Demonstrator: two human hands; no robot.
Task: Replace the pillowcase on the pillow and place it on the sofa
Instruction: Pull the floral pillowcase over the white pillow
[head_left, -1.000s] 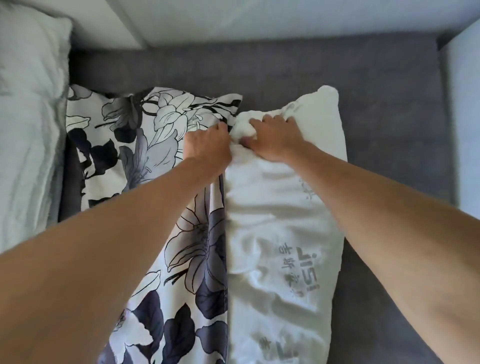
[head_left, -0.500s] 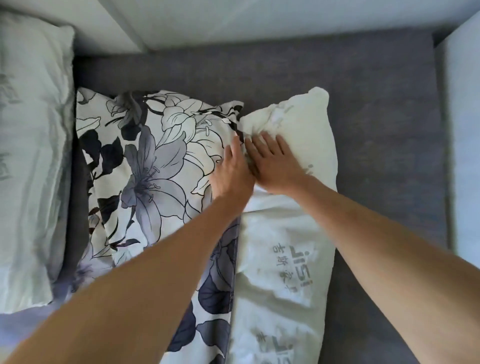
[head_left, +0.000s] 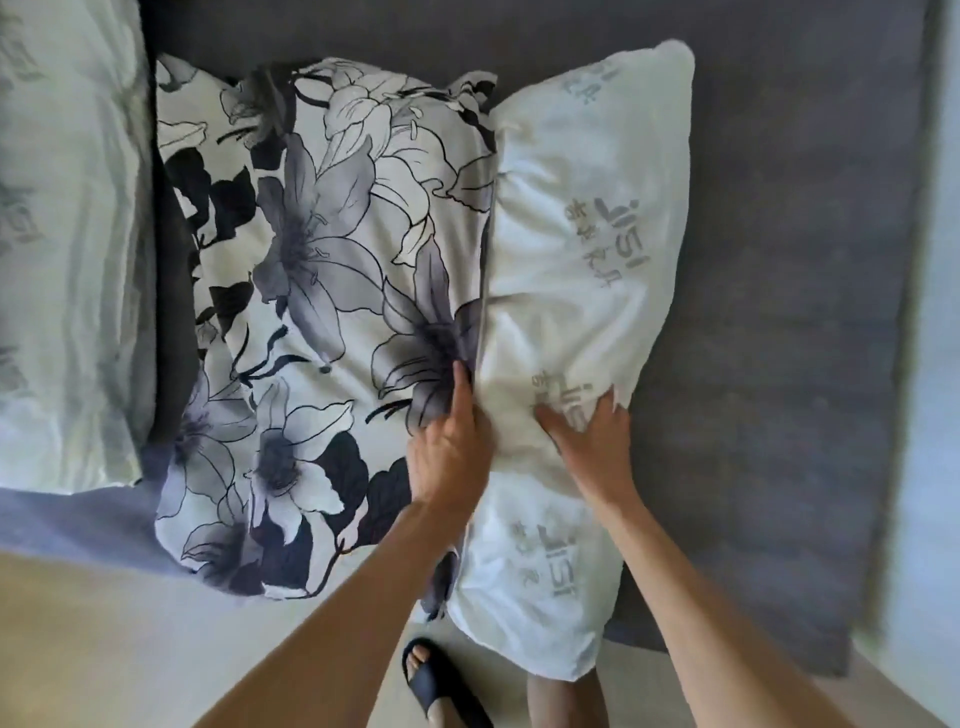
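A grey fabric sofa (head_left: 779, 312) fills most of the view, with pale floor (head_left: 104, 649) at its near edge. The white pillow (head_left: 587, 270) lies on the seat under the hands, its long axis running away from the person, near end overhanging the sofa edge; grey "jisi" print repeats along it. Its floral pillowcase (head_left: 322, 291) covers the half left of the hands. Another pale pillow (head_left: 62, 249) lies far left. The left hand (head_left: 452, 452) pinches the pillowcase edge; the right hand (head_left: 597, 441) grips the pillow just beside it. A dark slipper (head_left: 441, 686) shows below the hands.
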